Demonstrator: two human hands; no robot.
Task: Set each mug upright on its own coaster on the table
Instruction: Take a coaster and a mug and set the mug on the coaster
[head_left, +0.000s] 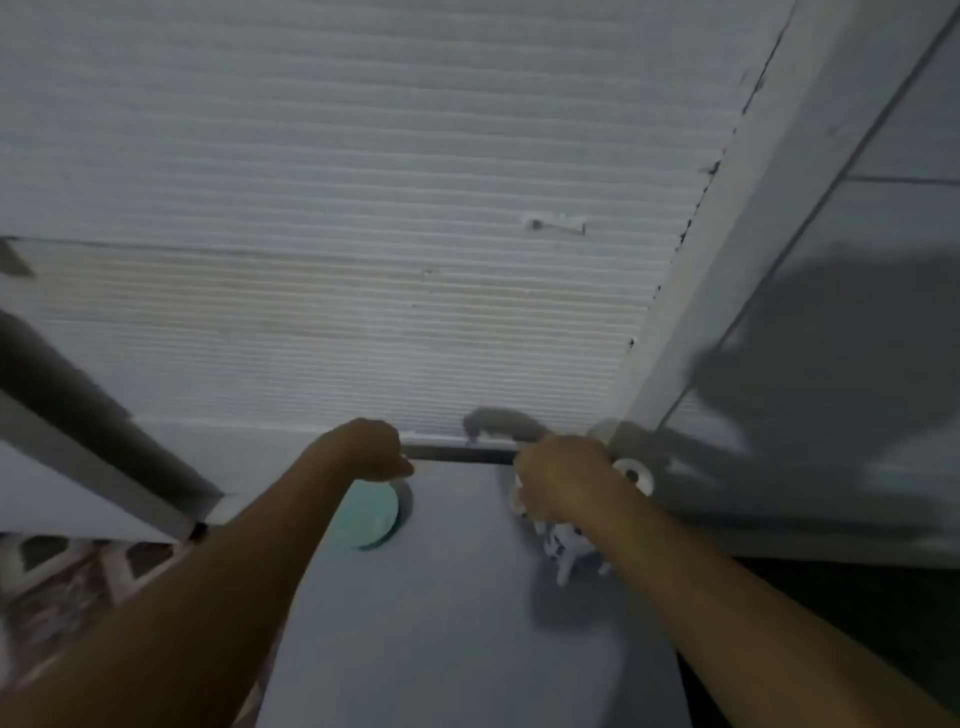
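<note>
The frame is blurred. My left hand is closed in a fist at the top of a teal mug, which seems tilted with a round face towards me. My right hand is closed over a white mug with dark markings; only its lower part and a white handle-like piece show below my wrist. Both mugs are over the far end of the grey table, near the wall. I cannot make out any coaster.
A ribbed white wall rises right behind the table. A small white roll-like object sits to the right of my right hand. A grey panel stands at the right, and patterned floor shows at the lower left.
</note>
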